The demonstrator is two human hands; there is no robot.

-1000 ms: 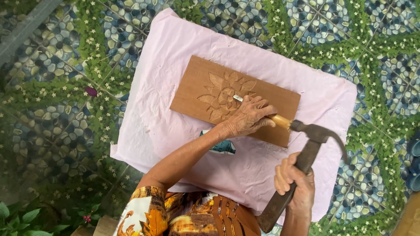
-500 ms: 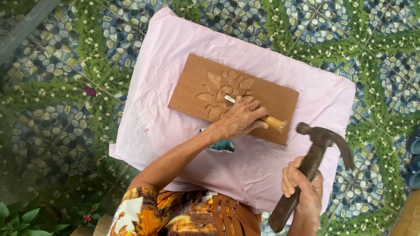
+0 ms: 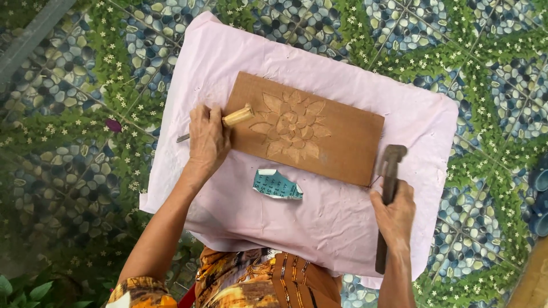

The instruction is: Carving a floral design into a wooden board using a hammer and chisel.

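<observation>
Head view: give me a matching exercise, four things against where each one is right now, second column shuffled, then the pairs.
Things:
1. chisel
2. hammer
3. wooden board
4. scrap of paper

Places:
A. lying on the pink cloth, near the board's lower edge
B. held in the right hand, head beside the board's right end
C. held in the left hand, at the board's left end
D. flat on the cloth, flower carved into its face

Pairs: 1-C, 2-B, 3-D, 4-A
</observation>
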